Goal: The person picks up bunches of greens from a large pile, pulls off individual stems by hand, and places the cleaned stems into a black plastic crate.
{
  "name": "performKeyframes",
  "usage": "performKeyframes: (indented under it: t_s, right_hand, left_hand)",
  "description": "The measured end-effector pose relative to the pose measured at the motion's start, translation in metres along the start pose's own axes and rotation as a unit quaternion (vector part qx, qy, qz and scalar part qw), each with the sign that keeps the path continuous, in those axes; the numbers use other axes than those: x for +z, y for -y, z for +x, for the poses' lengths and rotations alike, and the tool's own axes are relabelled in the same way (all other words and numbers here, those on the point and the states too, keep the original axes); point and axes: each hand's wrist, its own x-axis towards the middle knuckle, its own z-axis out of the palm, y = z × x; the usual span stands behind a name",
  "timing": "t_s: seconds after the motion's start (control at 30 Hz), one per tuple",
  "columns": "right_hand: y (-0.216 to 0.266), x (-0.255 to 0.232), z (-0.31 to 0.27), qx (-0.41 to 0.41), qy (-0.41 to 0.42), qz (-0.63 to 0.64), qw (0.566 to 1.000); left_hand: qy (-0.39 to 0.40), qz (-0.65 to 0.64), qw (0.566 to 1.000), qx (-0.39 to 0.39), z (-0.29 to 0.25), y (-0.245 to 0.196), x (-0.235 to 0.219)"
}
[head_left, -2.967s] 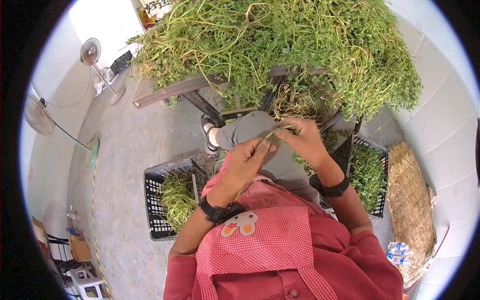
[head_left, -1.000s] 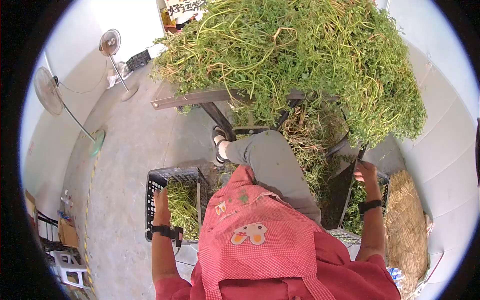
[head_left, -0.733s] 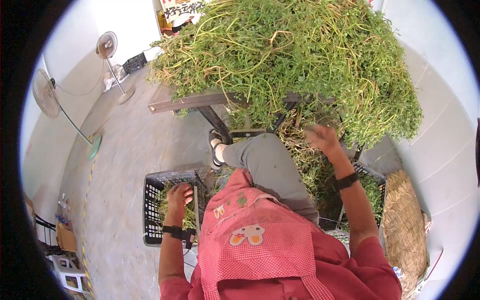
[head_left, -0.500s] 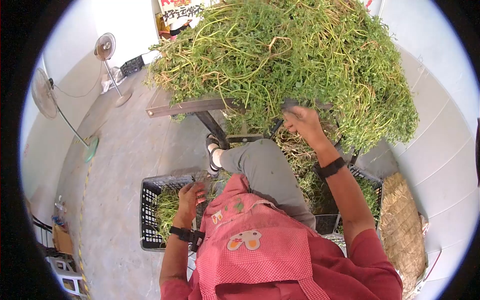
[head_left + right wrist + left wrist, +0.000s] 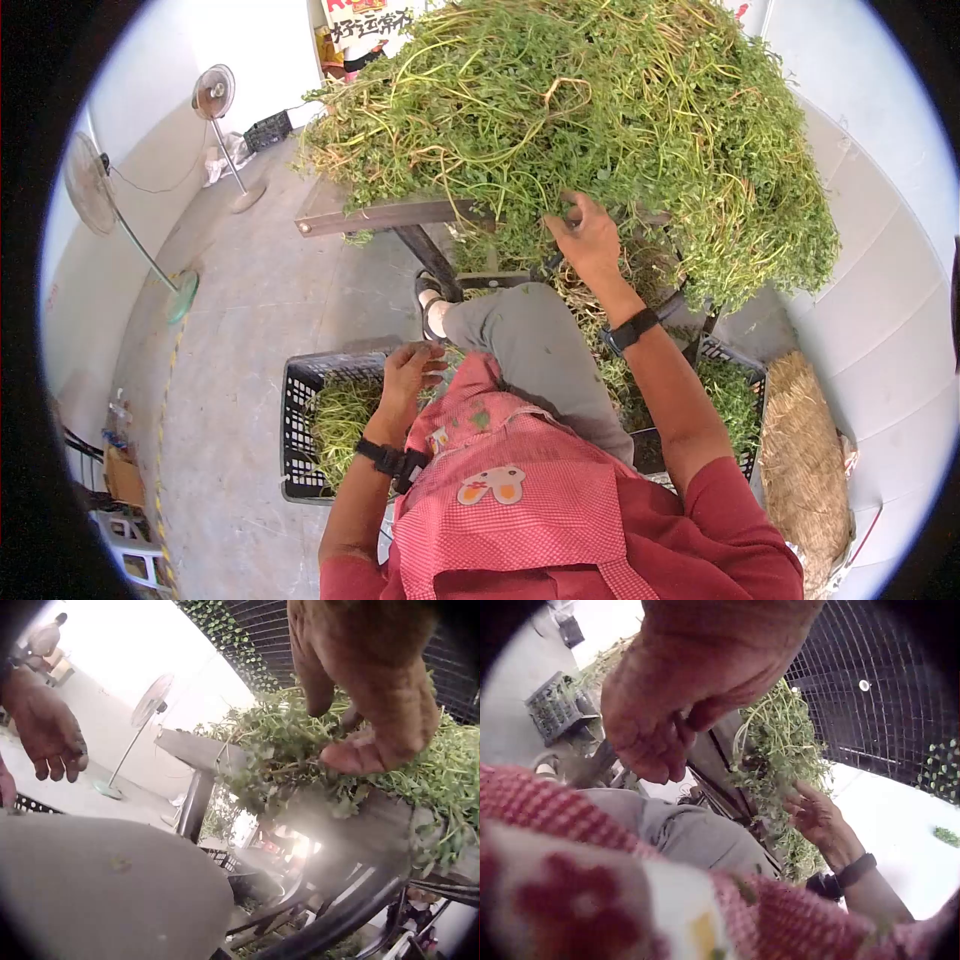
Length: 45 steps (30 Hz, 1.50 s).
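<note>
A big heap of leafy green stems (image 5: 560,110) covers the table (image 5: 390,212) and hangs over its front edge. At that edge is my right hand (image 5: 587,240), thumb and fingers apart, fingertips right at the hanging greens. In the right wrist view this hand (image 5: 367,682) reaches over the leaves with nothing gripped. My left hand (image 5: 408,372) hovers by the inner side of the left black crate (image 5: 300,430), fingers loosely bent and holding nothing. The left wrist view shows the left hand (image 5: 697,682) up close, part of its palm hidden. Trimmed stems (image 5: 340,420) lie in this crate.
Another black crate (image 5: 748,440) with leafy greens (image 5: 725,400) stands at the right, beside a straw bundle (image 5: 805,470). Dry stalks (image 5: 600,290) lie beneath the table. Two standing fans (image 5: 212,92) are at the left. My knee (image 5: 530,320) is under the table's front.
Three seconds ago both hands pinched a green stem together. Then they parted over the crates, and the stem left them. Since then my right hand has moved to the heap, my left towards the lap.
</note>
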Motion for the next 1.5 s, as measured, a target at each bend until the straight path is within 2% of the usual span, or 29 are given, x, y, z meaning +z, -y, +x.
performKeyframes:
  t_s: [0.07, 0.23, 0.3, 0.33, 0.37, 0.4, 0.43, 0.5, 0.6, 0.73, 0.8, 0.93, 1.07, 1.13, 1.17, 1.23, 1.33, 1.5]
  right_hand:
    - [0.007, -0.005, 0.004, 0.009, 0.017, 0.093, 0.996]
    - [0.020, -0.013, 0.030, -0.035, -0.026, 0.043, 0.998]
    - [0.023, -0.010, 0.049, -0.140, -0.069, 0.093, 0.983]
    - [0.029, -0.011, 0.056, -0.140, -0.071, 0.091, 0.983]
    - [0.035, -0.012, 0.063, 0.023, 0.042, 0.254, 0.966]
    - [0.043, -0.012, 0.068, 0.185, 0.152, 0.401, 0.884]
    - [0.046, -0.008, 0.074, 0.185, 0.151, 0.401, 0.884]
    - [0.051, -0.003, 0.087, 0.231, 0.197, 0.492, 0.816]
    - [0.049, 0.004, 0.094, 0.242, 0.196, 0.524, 0.793]
    - [0.031, 0.005, 0.084, 0.236, 0.167, 0.551, 0.782]
    - [0.018, -0.001, 0.079, 0.192, 0.167, 0.612, 0.749]
    - [0.008, -0.018, 0.079, 0.207, 0.159, 0.599, 0.757]
    - [0.001, -0.032, 0.076, 0.221, 0.176, 0.594, 0.753]
    - [-0.005, -0.036, 0.073, 0.206, 0.176, 0.550, 0.790]
    - [-0.009, -0.037, 0.073, 0.207, 0.177, 0.550, 0.789]
    - [-0.016, -0.039, 0.075, 0.218, 0.230, 0.438, 0.841]
    - [-0.013, -0.036, 0.077, 0.172, 0.214, 0.420, 0.865]
    - [0.008, -0.038, 0.086, 0.160, 0.168, 0.379, 0.896]
  left_hand:
    - [0.020, 0.001, 0.999, 0.027, 0.010, -0.014, 0.011]
    - [0.020, 0.004, 0.996, 0.085, 0.038, -0.059, 0.034]
    - [0.026, 0.007, 0.993, 0.117, 0.046, -0.075, 0.040]
    - [0.020, 0.003, 0.992, 0.121, 0.049, -0.080, 0.044]
    - [0.022, 0.003, 0.992, 0.121, 0.051, -0.082, 0.046]
    - [0.028, 0.001, 0.992, 0.125, 0.051, -0.084, 0.048]
    - [0.035, -0.001, 0.991, 0.130, 0.052, -0.084, 0.050]
    - [0.048, -0.009, 0.991, 0.122, 0.055, -0.078, 0.054]
    - [0.059, -0.020, 0.992, 0.112, 0.055, -0.072, 0.059]
    - [0.049, -0.015, 0.991, 0.128, 0.058, -0.080, 0.069]
    - [0.053, -0.017, 0.988, 0.147, 0.064, -0.086, 0.075]
    - [0.029, -0.028, 0.981, 0.190, 0.080, -0.102, 0.085]
    - [0.032, -0.043, 0.979, 0.194, 0.085, -0.109, 0.090]
    - [0.004, -0.045, 0.978, 0.204, 0.086, -0.111, 0.092]
    - [0.003, -0.044, 0.978, 0.203, 0.088, -0.113, 0.091]
    - [-0.018, -0.013, 0.977, 0.212, 0.093, -0.120, 0.090]
    - [-0.028, -0.007, 0.971, 0.239, 0.094, -0.130, 0.091]
    - [-0.038, 0.012, 0.972, 0.234, 0.097, -0.148, 0.092]
